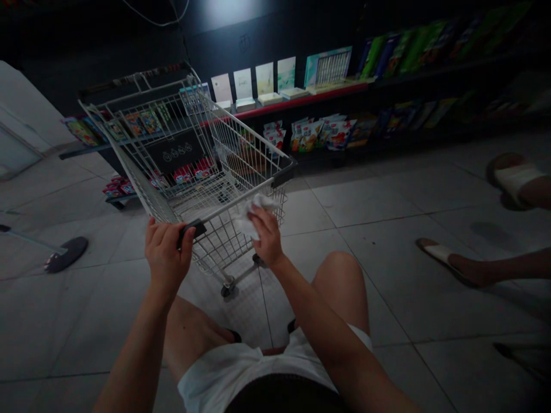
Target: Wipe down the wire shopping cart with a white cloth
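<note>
A metal wire shopping cart (pixel 224 241) stands right in front of my knees, its basket largely bare wire. My left hand (pixel 167 252) grips the black plastic corner piece (pixel 193 230) at the near left of the cart's rim. In my right hand (pixel 266 235) is a crumpled white cloth or tissue (pixel 259 205), pressed against the near end of the basket just below the rim. The far handle (pixel 138 78) of the cart points toward the shelves. One dark caster (pixel 228 288) shows below the basket.
Behind the cart runs a dark shelf unit (pixel 301 98) with upright books and bagged packets (pixel 322 135). A round stand base (pixel 66 254) sits on the tiled floor at left. At right are another person's sandalled feet (pixel 451 261).
</note>
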Demonstrator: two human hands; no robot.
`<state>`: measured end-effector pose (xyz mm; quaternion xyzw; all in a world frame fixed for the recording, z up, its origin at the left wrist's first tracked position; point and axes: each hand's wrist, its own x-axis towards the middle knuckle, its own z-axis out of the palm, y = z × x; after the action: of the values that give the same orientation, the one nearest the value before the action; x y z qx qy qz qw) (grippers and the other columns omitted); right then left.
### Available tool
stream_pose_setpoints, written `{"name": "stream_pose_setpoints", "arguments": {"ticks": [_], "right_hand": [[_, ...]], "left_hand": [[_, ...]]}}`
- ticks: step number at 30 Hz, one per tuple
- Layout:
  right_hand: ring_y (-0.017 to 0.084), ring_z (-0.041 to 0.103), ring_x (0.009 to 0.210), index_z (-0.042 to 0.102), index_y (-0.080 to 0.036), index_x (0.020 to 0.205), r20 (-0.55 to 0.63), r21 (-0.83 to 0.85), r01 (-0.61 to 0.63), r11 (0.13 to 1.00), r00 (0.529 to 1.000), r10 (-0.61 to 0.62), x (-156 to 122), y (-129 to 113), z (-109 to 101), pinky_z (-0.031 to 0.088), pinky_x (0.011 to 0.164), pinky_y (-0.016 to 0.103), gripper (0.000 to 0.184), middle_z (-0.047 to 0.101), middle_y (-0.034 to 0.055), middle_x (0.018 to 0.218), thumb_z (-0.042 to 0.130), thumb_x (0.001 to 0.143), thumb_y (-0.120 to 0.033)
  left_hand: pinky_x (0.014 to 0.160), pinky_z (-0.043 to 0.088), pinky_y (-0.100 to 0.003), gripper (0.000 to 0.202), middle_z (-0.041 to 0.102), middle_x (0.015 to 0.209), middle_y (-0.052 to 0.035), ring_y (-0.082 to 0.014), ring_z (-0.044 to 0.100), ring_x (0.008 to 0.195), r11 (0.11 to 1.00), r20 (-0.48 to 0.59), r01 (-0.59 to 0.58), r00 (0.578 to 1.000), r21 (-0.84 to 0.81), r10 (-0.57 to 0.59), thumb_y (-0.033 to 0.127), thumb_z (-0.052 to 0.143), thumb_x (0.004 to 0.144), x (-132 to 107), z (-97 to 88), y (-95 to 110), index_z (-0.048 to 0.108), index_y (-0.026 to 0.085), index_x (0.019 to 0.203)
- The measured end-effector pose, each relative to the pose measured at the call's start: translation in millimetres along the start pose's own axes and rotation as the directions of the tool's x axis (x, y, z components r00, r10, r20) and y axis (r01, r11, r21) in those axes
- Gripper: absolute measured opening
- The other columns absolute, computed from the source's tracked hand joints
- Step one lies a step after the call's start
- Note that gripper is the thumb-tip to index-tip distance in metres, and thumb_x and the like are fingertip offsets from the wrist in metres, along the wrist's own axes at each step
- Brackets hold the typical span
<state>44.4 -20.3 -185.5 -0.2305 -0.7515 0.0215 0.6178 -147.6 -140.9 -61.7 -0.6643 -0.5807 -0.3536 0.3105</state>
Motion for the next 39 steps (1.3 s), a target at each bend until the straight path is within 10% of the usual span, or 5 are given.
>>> {"name": "stream_pose_setpoints", "arguments": {"ticks": [13,21,27,33,39], "right_hand": [[0.020,0.053,0.117,0.065,-0.023,0.125,0.206,0.054,0.246,0.968,0.946,-0.252,-34,-47,42,0.051,0.102,0.034,0.034,0.066,0.0042,0.123,0.054,0.093,-0.018],[0.027,0.053,0.124,0.055,-0.019,0.138,0.035,-0.087,-0.114,0.990,0.992,0.117,-37,-20,27,0.047,0.104,0.048,0.051,0.058,0.0134,0.130,0.044,0.088,-0.018],[0.021,0.056,0.119,0.063,-0.018,0.130,0.251,-0.001,0.213,0.977,0.946,-0.206,-53,-57,48,0.051,0.101,0.037,0.039,0.064,0.0094,0.125,0.048,0.093,-0.019],[0.022,0.053,0.120,0.061,-0.016,0.131,0.088,0.035,0.016,0.999,0.996,-0.019,-39,-16,16,0.051,0.102,0.040,0.042,0.059,0.0139,0.123,0.047,0.091,-0.012],[0.026,0.050,0.120,0.060,-0.017,0.132,0.177,0.105,-0.048,0.993,0.984,0.029,-63,-36,34,0.049,0.104,0.044,0.045,0.054,0.0145,0.122,0.055,0.088,-0.019]], "left_hand": [[0.108,0.038,-0.045,0.018,0.064,0.076,-0.0044,-0.0206,0.057,0.082,1.000,0.012,0.006,1.000,0.007,-0.006,0.034,0.056,0.092,0,1.0,-1,0.065,0.019,0.087],[0.111,0.036,-0.046,0.019,0.062,0.075,-0.0032,-0.0195,0.057,0.082,0.999,0.029,0.032,0.999,-0.004,-0.032,0.034,0.056,0.092,3,4.2,2,0.066,0.019,0.087],[0.114,0.034,-0.048,0.042,0.060,0.122,-0.0130,-0.0252,0.054,0.121,0.987,-0.074,0.100,0.991,-0.125,-0.110,0.030,0.068,0.084,-20,7.2,0,0.060,0.019,0.123],[0.102,0.046,-0.048,0.096,0.038,0.149,-0.0173,-0.0302,0.046,0.134,0.627,0.114,0.628,0.743,-0.461,-0.660,0.047,0.079,0.070,-68,33.4,-15,0.027,0.029,0.148],[0.095,0.052,-0.047,0.089,0.045,0.140,-0.0136,-0.0310,0.047,0.129,0.494,0.264,0.775,0.610,-0.393,-0.747,0.042,0.087,0.054,-78,53.6,-9,0.043,0.027,0.130]]}}
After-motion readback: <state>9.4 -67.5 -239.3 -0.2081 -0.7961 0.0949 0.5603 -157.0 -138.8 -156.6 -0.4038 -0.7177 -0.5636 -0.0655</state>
